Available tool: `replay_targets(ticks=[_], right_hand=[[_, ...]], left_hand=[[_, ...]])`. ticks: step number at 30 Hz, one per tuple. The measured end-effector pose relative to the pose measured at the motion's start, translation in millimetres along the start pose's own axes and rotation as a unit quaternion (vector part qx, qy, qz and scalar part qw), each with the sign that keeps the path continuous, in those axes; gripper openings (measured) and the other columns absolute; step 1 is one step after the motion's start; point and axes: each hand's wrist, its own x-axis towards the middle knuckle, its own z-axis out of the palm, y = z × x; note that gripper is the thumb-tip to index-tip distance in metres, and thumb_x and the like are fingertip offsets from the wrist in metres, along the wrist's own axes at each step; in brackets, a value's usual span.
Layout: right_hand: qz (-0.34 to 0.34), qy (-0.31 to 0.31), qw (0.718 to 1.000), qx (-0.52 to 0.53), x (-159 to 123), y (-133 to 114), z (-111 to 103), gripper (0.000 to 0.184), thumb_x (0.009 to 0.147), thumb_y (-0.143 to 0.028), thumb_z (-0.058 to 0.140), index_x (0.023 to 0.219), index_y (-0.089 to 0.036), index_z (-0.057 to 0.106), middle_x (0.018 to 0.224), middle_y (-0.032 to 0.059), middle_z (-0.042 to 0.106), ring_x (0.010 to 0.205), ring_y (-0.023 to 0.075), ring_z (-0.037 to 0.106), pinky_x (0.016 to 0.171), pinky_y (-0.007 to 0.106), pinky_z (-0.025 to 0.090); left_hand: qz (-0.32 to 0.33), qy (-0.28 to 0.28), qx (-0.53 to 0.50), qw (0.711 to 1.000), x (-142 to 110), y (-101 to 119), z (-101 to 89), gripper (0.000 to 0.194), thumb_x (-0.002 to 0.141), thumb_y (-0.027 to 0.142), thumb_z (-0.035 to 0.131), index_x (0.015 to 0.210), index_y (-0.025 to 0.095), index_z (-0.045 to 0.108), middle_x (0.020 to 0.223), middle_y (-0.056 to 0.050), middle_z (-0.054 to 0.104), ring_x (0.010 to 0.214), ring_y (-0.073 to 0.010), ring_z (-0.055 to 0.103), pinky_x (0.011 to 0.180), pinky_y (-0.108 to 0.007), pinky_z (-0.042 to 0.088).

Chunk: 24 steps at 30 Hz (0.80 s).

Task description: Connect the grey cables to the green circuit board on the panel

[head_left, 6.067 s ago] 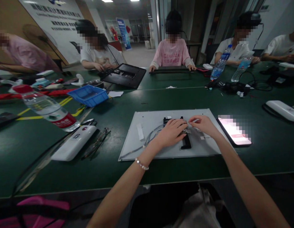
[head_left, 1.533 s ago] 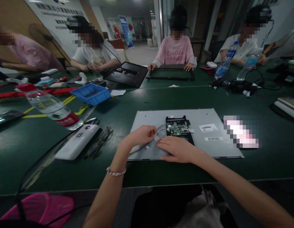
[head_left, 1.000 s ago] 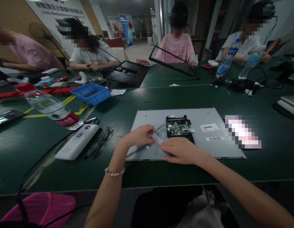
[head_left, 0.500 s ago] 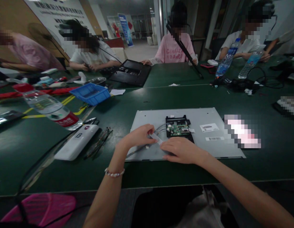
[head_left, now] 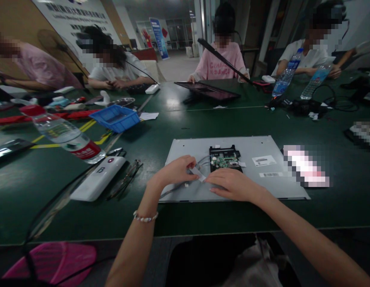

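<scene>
A flat grey metal display panel (head_left: pixel 280 187) lies on the table in front of me, carrying a green circuit board (head_left: pixel 225 158) in a black bracket. Grey cables (head_left: pixel 202 160) run leftward from the board across the panel. Between my hands stretches a short white tape strip (head_left: pixel 197 173), low over the cables. My left hand (head_left: pixel 177 169) pinches its upper left end between thumb and fingers. At the lower right end, my right hand (head_left: pixel 229 183) has its bent fingertips closed against the strip, its palm over the panel; the exact grip is partly hidden.
Left of the panel are eyeglasses (head_left: pixel 125 181), a white power bank (head_left: pixel 97 178), a water bottle (head_left: pixel 65 135) and a blue basket (head_left: pixel 115 118). A phone (head_left: pixel 307 167) lies right. Across the table a co-worker (head_left: pixel 220 63) handles a black-framed screen (head_left: pixel 211 90).
My hands stay nearly in place on the strip; the right has shifted very slightly right. Across the table, the co-worker has tipped the black-framed part over and moved it right.
</scene>
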Motion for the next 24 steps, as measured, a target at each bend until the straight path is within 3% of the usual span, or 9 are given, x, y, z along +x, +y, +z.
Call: replay_targets(ticks=[11,24], right_hand=[[0.116,0.102,0.987,-0.033,-17.6,31.2,-17.8,0.03,0.091,-0.025,0.044,0.117,-0.02,0.058,0.115,0.0067,0.062,0.109,0.0197,0.054,0.095,0.041,0.045],[0.118,0.08,0.99,-0.015,-16.7,32.7,-14.8,0.031,0.088,-0.025,0.05,0.117,-0.023,0.058,0.117,0.0057,0.06,0.113,0.0198,0.051,0.097,0.041,0.043]], left_hand=[[0.002,0.013,0.04,0.999,0.6,0.8,-1.0,0.025,0.073,0.038,0.06,0.088,0.019,0.053,0.083,-0.002,0.052,0.073,-0.017,0.048,0.065,-0.027,0.035],[0.002,0.018,0.043,0.999,0.6,-1.1,-0.4,0.025,0.076,0.039,0.057,0.091,0.019,0.056,0.09,-0.004,0.053,0.081,-0.0185,0.05,0.071,-0.029,0.038]])
